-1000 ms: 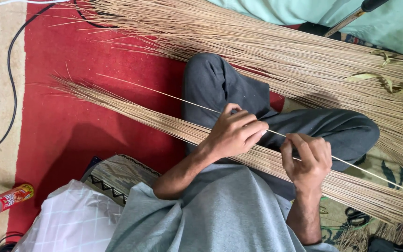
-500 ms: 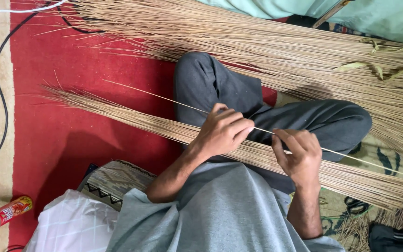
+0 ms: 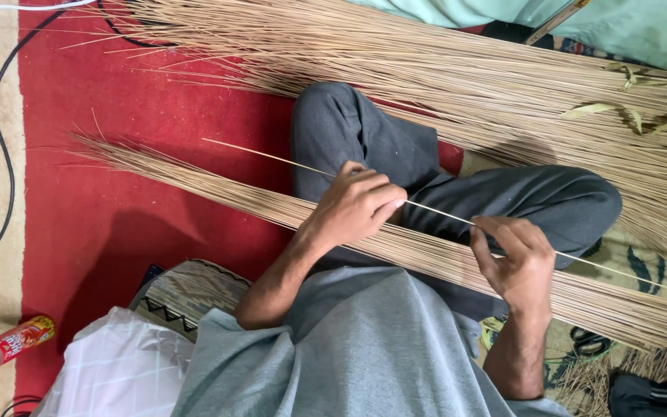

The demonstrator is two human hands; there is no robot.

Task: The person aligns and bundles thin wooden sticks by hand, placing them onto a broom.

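Beyond the grip, a big heap of thin straw sticks (image 3: 465, 69) covers the red carpet (image 3: 117, 232) and seems not yet handled. Nearer, a smaller bundle (image 3: 441, 259) lies across the person's lap, under both hands; I judge these are the finished ones, so most of the work is left. The left hand (image 3: 357, 205) is closed around a single stick (image 3: 272, 158), and the right hand (image 3: 515, 259) pinches this same stick further along. Far to the left of the grip lies a small plastic bottle (image 3: 5, 347) with a red label.
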